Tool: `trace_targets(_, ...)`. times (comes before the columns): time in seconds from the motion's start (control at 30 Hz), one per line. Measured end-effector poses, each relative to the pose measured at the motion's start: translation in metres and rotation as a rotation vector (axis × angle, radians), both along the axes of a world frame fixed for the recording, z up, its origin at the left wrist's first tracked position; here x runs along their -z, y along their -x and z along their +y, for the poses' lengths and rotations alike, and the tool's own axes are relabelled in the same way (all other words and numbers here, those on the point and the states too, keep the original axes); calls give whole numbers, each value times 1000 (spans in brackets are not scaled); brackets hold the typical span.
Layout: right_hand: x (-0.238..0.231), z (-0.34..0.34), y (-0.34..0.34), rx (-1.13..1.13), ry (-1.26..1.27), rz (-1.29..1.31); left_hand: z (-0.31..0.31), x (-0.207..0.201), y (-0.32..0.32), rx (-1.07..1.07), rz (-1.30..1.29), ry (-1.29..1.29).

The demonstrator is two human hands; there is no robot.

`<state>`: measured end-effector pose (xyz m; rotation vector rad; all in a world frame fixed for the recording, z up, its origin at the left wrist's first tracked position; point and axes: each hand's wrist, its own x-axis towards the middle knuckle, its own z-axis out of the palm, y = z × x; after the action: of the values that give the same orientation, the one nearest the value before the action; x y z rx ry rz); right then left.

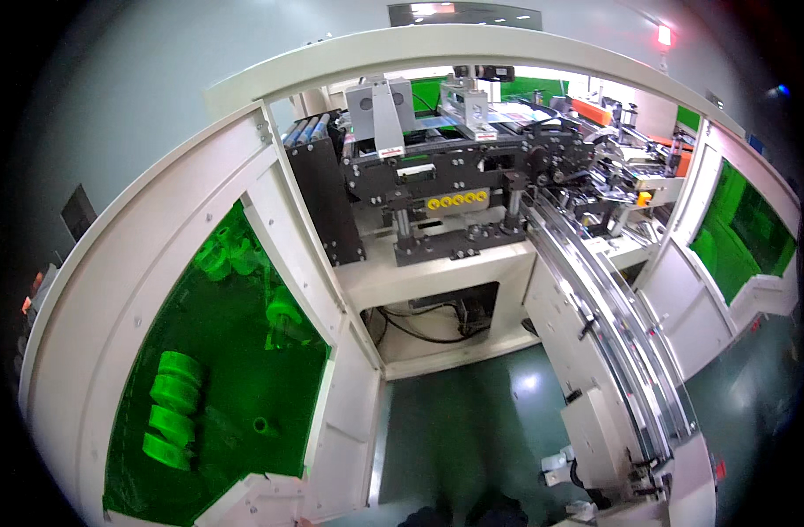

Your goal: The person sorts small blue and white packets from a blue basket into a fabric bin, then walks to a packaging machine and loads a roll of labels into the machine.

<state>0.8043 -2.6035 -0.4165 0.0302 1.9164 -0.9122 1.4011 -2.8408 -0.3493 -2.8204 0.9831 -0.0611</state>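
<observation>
Neither of my hands shows in the head view. In front of me stands a large industrial machine with a black roller unit [437,167] inside a cream frame [358,57]. A yellow strip with several round marks [457,201] sits on the unit's front. Blue-banded rollers [310,129] lie at its left. A long metal conveyor rail [608,325] runs from the unit toward me on the right. At the lower edge are two dark shapes, apparently my shoes [499,511].
An open door with a green window [244,378] stands at left, with several rolls behind it. Another green-windowed door [743,233] is at right. Black cables [424,334] hang in the base opening. Dark green floor [463,413] lies below. A red lamp [664,35] glows at the back.
</observation>
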Motion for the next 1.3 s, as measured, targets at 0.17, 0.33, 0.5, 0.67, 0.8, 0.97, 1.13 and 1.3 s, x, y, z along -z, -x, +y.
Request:
trace_targets(0.17, -24, -177, 18, -236, 72, 40, -86, 7, 80, 151, 488, 213)
trace_targets(0.33, -32, -458, 35, -527, 269, 471, -196, -10, 146, 389, 787, 467)
trace_targets(0.5, -264, -688, 36, -403, 926, 670, -394, -169, 222, 619, 977, 979)
trace_targets(0.67, -422, -843, 41, -468, 1386, 861, -556, -321, 270, 801, 886, 1224)
trace_targets(0.8, -511, -951, 37, -502, 1514, 1213, -669, -418, 315, 1192, 879, 1382)
trace_targets(0.97, -583, -1061, 31, -555, 1464, 1546, -778, -513, 359, 1477, 612, 1473)
trace_targets(1.13, -604, -1130, 7, -617, 1445, 1868, -849, -559, 367, 1559, 263, 1308)
trace_targets(1.3, -607, -1175, 12, -698, 1426, 1956, -931, -564, 363, 1621, -236, 744)
